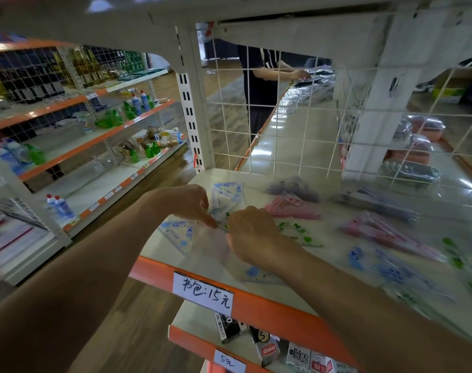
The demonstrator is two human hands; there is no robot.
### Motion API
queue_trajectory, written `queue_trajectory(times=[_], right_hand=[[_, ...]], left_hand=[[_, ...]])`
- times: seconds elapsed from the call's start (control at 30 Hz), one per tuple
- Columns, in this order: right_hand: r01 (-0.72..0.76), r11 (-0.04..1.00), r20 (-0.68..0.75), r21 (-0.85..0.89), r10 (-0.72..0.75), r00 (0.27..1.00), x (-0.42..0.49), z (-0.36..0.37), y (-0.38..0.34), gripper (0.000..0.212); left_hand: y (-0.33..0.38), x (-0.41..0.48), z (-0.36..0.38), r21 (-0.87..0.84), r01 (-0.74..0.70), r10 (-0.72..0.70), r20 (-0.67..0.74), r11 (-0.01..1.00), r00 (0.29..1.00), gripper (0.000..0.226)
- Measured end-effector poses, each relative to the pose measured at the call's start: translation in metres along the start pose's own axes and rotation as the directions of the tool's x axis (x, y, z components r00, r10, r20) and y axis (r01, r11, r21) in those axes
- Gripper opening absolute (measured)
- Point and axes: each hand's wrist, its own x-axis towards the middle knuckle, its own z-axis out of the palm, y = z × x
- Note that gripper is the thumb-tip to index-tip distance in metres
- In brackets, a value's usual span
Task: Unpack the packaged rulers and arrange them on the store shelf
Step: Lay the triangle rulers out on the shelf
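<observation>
My left hand (188, 203) and right hand (252, 236) both pinch the green ruler pack (295, 229). It sits between them on the shelf (259, 301).

Head view, facing down, near shelf (175, 267)

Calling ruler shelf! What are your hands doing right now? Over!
Left hand and right hand both pinching green ruler pack, low over shelf. Blue rulers and pink packs close by, nothing blocking.
</observation>
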Motion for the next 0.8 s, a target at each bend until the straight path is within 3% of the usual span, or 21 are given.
queue_trajectory(times=[0.13,0.43,0.53,0.6,0.67,0.8], right_hand=[[-0.011,1.0,0.019,0.002,0.01,1.0,-0.001,-0.001,-0.002,0.014],[-0.002,0.999,0.023,0.037,0.001,1.0,-0.005,0.0,-0.001,0.015],[0.02,0.997,0.035,0.071,-0.023,0.999,-0.006,0.002,0.0,0.013],[0.035,0.995,0.042,0.091,-0.039,0.998,-0.006,0.004,0.002,0.011],[0.032,0.989,0.024,0.145,-0.036,0.999,-0.007,0.003,0.004,0.011],[-0.059,0.9,0.041,0.432,0.045,0.998,-0.013,-0.009,0.015,0.019]], left_hand=[[-0.003,-0.005,0.001,-0.007,0.009,-0.009,0.008,1.0,1.0,0.059],[-0.011,-0.018,0.002,-0.06,-0.029,0.022,-0.112,0.998,0.993,0.047],[-0.014,-0.021,-0.002,-0.163,-0.063,0.037,-0.153,0.985,0.988,0.027],[-0.015,-0.028,-0.008,-0.321,-0.081,0.031,-0.158,0.943,0.987,0.013],[-0.014,-0.039,-0.016,-0.491,-0.103,0.011,-0.186,0.865,0.982,0.019],[0.002,-0.05,-0.027,-0.697,-0.154,-0.027,-0.24,0.7,0.97,0.018]])
